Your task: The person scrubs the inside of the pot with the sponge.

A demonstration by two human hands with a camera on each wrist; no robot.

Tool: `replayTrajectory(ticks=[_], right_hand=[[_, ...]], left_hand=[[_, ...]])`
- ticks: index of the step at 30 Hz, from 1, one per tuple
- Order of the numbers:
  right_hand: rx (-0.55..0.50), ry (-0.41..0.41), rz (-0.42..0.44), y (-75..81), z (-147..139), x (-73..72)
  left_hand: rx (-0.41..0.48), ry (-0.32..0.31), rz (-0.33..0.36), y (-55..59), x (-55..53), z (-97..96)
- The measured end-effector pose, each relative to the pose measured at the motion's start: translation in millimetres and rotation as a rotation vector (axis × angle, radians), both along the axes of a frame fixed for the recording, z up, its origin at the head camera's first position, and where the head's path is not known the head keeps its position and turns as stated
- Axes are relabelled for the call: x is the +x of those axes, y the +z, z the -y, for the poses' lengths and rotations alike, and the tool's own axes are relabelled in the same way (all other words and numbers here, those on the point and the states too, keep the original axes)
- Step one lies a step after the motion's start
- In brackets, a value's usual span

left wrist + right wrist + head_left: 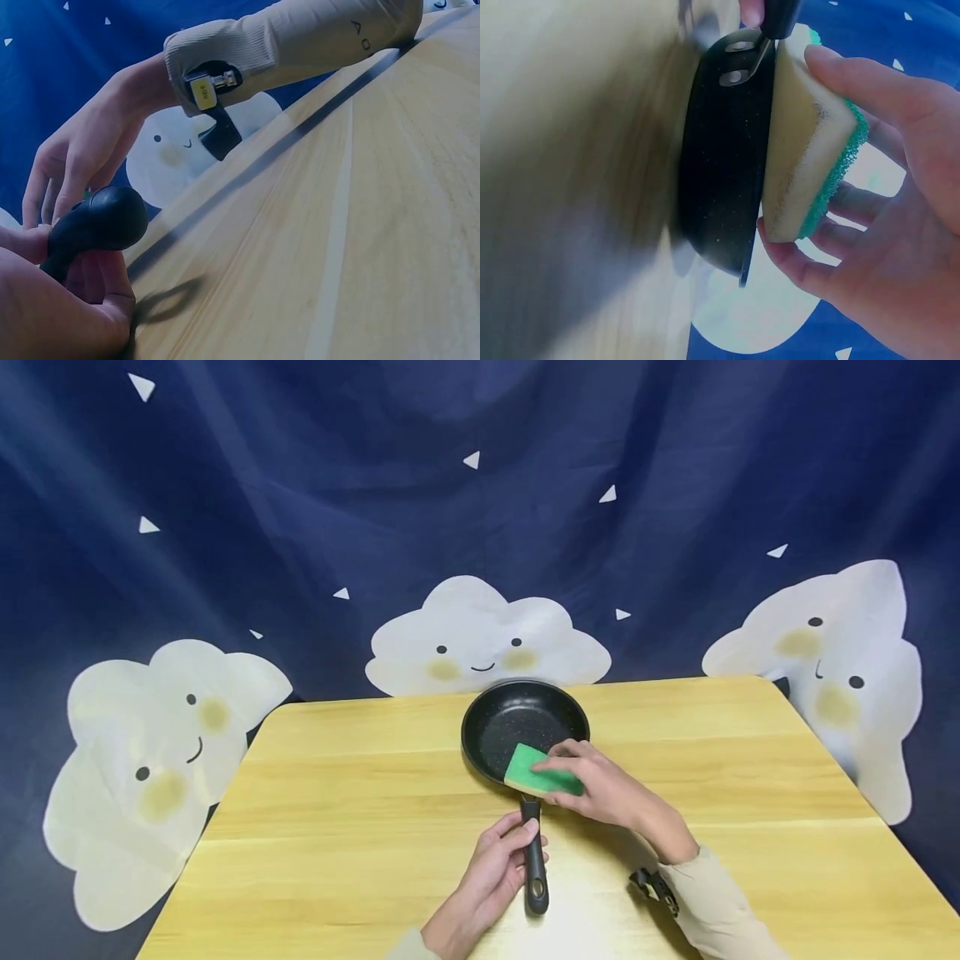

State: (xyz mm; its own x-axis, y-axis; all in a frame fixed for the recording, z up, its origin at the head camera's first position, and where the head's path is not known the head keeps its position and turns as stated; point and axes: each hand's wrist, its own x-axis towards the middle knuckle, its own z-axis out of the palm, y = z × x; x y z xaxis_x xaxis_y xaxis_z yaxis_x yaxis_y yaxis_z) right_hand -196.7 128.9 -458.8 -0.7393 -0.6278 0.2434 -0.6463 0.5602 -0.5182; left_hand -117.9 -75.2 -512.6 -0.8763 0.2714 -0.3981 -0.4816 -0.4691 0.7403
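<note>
A black frying pan [525, 727] is near the far edge of the table in the head view, its handle [535, 860] pointing toward me. My left hand [495, 870] grips that handle, thumb on top and fingers underneath. The handle's rounded end [116, 217] shows large in the left wrist view. Over the pan's near rim, my right hand [600, 781] holds a sponge [536, 768] with a green scouring face up. Its yellowish soft side [791, 135] faces the pan in the right wrist view, with thumb and fingers at opposite edges. Whether the pan's base touches the table is unclear.
The light wooden table [337, 827] extends to both sides of the pan. Behind it hangs a dark blue curtain [375, 485] with white clouds and triangles. A small black device [654, 891] is strapped at the right sleeve's cuff.
</note>
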Motion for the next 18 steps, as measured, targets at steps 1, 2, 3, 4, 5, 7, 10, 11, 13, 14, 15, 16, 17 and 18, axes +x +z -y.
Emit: replayTrajectory(ticks=[1, 2, 3, 4, 5, 7, 10, 11, 13, 14, 15, 16, 17, 18], right_hand=[[0.000, -0.004, -0.002, 0.5, -1, 1.1], [0.001, -0.010, -0.007, 1.0, -3, 2.3], [0.002, -0.018, -0.014, 1.7, -4, 3.5], [0.001, -0.026, -0.019, 1.2, -5, 5.1], [0.003, -0.037, -0.025, 0.6, -7, 6.5], [0.003, -0.055, -0.047, -0.2, -9, 9.3], [0.006, -0.075, -0.075, -2.4, -13, 12.8], [0.009, -0.080, -0.079, -2.9, -15, 14.2], [0.012, -0.089, -0.079, -4.0, -19, 17.1], [0.013, -0.094, -0.076, -4.3, -22, 18.3], [0.015, -0.099, -0.073, -4.3, -24, 19.4], [0.017, -0.103, -0.066, -4.3, -27, 20.1], [0.016, -0.107, -0.061, -4.3, -30, 20.4], [0.014, -0.108, -0.054, -4.2, -32, 20.5]], left_hand=[[0.002, 0.002, -0.003, -0.2, 0.0, -0.3], [0.005, 0.003, -0.008, -0.2, -0.1, -0.6], [0.008, 0.002, -0.015, -0.1, -0.3, -1.0], [0.007, -0.001, -0.019, -0.1, -0.6, -1.1], [0.006, -0.003, -0.022, -0.2, -0.8, -1.3], [0.007, -0.005, -0.029, -0.3, -1.2, -1.9], [0.009, 0.001, -0.031, -0.8, -1.5, -2.8], [0.010, 0.005, -0.030, -1.0, -1.1, -3.0], [0.014, 0.014, -0.026, -1.4, -0.3, -3.4], [0.014, 0.018, -0.025, -1.7, 0.1, -3.3], [0.014, 0.020, -0.025, -1.6, 0.8, -3.0], [0.015, 0.023, -0.025, -1.5, 1.5, -2.5], [0.016, 0.027, -0.023, -1.6, 1.7, -1.9], [0.017, 0.030, -0.023, -1.6, 1.9, -1.1]])
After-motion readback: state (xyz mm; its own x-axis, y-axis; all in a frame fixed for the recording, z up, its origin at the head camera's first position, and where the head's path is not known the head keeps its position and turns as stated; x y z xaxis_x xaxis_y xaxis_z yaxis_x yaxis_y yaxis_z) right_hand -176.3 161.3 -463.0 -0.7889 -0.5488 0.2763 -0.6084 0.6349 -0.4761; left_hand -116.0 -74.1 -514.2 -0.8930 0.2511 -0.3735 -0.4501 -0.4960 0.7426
